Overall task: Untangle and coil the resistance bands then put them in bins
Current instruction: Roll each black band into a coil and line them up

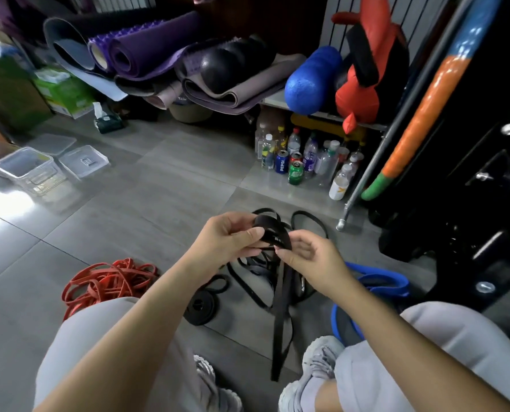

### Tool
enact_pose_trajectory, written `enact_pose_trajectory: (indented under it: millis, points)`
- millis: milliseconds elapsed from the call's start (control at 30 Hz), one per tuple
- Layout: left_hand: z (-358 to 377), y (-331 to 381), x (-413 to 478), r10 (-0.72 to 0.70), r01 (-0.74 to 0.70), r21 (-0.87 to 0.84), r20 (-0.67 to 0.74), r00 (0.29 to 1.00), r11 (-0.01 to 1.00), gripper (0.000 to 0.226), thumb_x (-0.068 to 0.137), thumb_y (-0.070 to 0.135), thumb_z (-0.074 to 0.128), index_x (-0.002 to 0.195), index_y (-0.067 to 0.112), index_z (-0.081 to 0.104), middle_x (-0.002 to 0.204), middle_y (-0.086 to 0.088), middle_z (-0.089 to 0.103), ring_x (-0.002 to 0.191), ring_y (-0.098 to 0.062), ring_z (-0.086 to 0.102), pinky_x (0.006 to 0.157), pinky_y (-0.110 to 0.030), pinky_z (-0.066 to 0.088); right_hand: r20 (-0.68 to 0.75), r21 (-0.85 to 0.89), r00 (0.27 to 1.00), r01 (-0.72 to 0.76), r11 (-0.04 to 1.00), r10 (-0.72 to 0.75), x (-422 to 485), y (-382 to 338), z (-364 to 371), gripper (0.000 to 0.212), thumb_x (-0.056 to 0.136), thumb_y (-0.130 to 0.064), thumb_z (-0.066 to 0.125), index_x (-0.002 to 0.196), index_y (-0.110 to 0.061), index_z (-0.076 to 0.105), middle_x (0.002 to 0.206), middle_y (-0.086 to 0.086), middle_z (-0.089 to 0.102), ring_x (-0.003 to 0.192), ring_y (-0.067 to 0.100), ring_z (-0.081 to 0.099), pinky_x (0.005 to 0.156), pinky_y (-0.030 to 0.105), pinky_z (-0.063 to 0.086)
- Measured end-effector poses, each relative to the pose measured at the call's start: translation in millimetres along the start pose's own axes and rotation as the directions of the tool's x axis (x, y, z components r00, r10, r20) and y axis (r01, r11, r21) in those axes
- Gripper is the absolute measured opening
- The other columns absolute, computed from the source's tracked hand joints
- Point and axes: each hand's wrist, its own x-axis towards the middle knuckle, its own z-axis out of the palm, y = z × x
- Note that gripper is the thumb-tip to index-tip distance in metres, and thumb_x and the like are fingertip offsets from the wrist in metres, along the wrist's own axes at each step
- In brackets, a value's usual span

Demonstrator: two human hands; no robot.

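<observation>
Left hand (230,236), thumb and curled fingers pinching the small coil of a flat black rubber resistance band (267,227), is risking losing it: the tail is hanging into the black tangle (247,275) on the grey tiled floor (158,203) and could snag. Right hand (310,257) is pinching the strap just beside the coil.

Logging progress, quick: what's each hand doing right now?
Left hand: grips the coiled end of the black band.
Right hand: pinches the same black band.
</observation>
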Motion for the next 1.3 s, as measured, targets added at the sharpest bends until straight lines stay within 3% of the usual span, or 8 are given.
enact_pose_trajectory:
  millis: [67, 167, 300, 433, 667, 800, 1100, 1300]
  points:
    - [-2, -1, -4, 0.064, -0.041, 0.404, -0.042, 0.997, 0.914, 0.016, 0.087, 0.008, 0.064, 0.103, 0.007, 0.066, 0.086, -0.002, 0.071, 0.075, -0.013, 0.069, 0.068, -0.026, 0.057, -0.010, -0.046, 1.000, 0.008, 0.999, -0.008, -6, -5, -4, 0.031, 0.081, 0.001, 0.069, 0.087, -0.029, 0.064, 0.078, -0.015, 0.068, 0.073, -0.006, 0.062, 0.073, 0.008, 0.046]
    - [-1, -1, -17, 0.168, -0.090, 0.873, 0.010, 0.986, 0.480, 0.029, 0.085, 0.024, 0.067, 0.113, 0.018, 0.063, 0.106, -0.002, 0.062, 0.091, -0.019, 0.061, 0.081, -0.027, 0.047, 0.078, -0.378, 0.996, 0.062, 0.924, -0.035, -11, -14, -11, 0.018, 0.082, -0.011, 0.071, 0.096, -0.023, 0.072, 0.083, -0.009, 0.064, 0.077, 0.004, 0.060, 0.074, 0.015, 0.045]
    - [10, -7, -30, 0.233, -0.216, 0.912, 0.138, 0.963, 0.350, 0.072, 0.073, 0.040, 0.076, 0.136, 0.024, 0.046, 0.125, -0.002, 0.050, 0.114, -0.022, 0.046, 0.094, -0.030, 0.039, 0.277, -0.686, 0.961, 0.209, 0.697, -0.017, -12, -29, -9, 0.027, 0.084, -0.023, 0.067, 0.110, -0.015, 0.070, 0.095, 0.005, 0.062, 0.089, 0.019, 0.056, 0.078, 0.032, 0.045]
    - [18, -8, -39, 0.192, -0.196, 0.970, 0.167, 0.967, 0.144, 0.026, 0.079, 0.045, 0.064, 0.100, 0.030, 0.060, 0.090, 0.009, 0.058, 0.094, -0.018, 0.052, 0.072, -0.033, 0.046, 0.357, -0.674, 0.932, 0.301, 0.674, -0.059, -20, -49, -2, 0.016, 0.078, -0.018, 0.065, 0.092, -0.012, 0.071, 0.085, 0.006, 0.059, 0.082, 0.020, 0.057, 0.073, 0.037, 0.045]
    - [16, 7, -50, 0.138, -0.126, 0.665, 0.035, 0.990, 0.736, 0.015, 0.074, 0.021, 0.077, 0.083, 0.029, 0.068, 0.067, 0.015, 0.065, 0.067, -0.002, 0.062, 0.067, -0.018, 0.048, 0.177, -0.271, 0.984, 0.034, 0.962, 0.015, -34, -64, -14, 0.027, 0.075, -0.005, 0.076, 0.093, -0.023, 0.066, 0.091, -0.003, 0.070, 0.082, 0.006, 0.065, 0.079, 0.015, 0.049]
    - [13, 15, -54, 0.113, -0.105, 0.319, -0.006, 0.994, 0.942, 0.024, 0.071, 0.005, 0.078, 0.085, 0.023, 0.070, 0.082, -0.014, 0.071, 0.075, -0.022, 0.065, 0.076, -0.037, 0.054, 0.105, -0.051, 0.993, 0.053, 0.997, -0.047, -39, -65, -11, 0.026, 0.072, -0.002, 0.077, 0.089, -0.018, 0.064, 0.079, -0.007, 0.068, 0.072, 0.003, 0.063, 0.073, 0.015, 0.051]
    - [23, 11, -49, 0.080, -0.075, -0.185, 0.019, 0.997, 0.980, 0.022, 0.065, 0.017, 0.071, 0.086, 0.020, 0.077, 0.084, -0.003, 0.072, 0.078, -0.013, 0.068, 0.068, -0.019, 0.053, -0.088, -0.086, 0.979, 0.176, 0.981, -0.184, -42, -64, -8, 0.044, 0.071, -0.001, 0.078, 0.094, -0.035, 0.064, 0.101, -0.005, 0.060, 0.084, -0.001, 0.064, 0.083, 0.015, 0.052]
    - [23, 10, -48, -0.018, 0.036, -0.403, 0.047, 0.999, 0.914, 0.025, 0.068, 0.009, 0.068, 0.092, 0.008, 0.073, 0.091, -0.010, 0.071, 0.080, -0.015, 0.069, 0.069, -0.018, 0.056, -0.030, 0.036, 0.990, 0.137, 0.990, -0.136, -39, -59, -8, 0.037, 0.073, 0.002, 0.075, 0.088, -0.031, 0.068, 0.080, -0.012, 0.072, 0.076, 0.001, 0.068, 0.075, 0.013, 0.051]
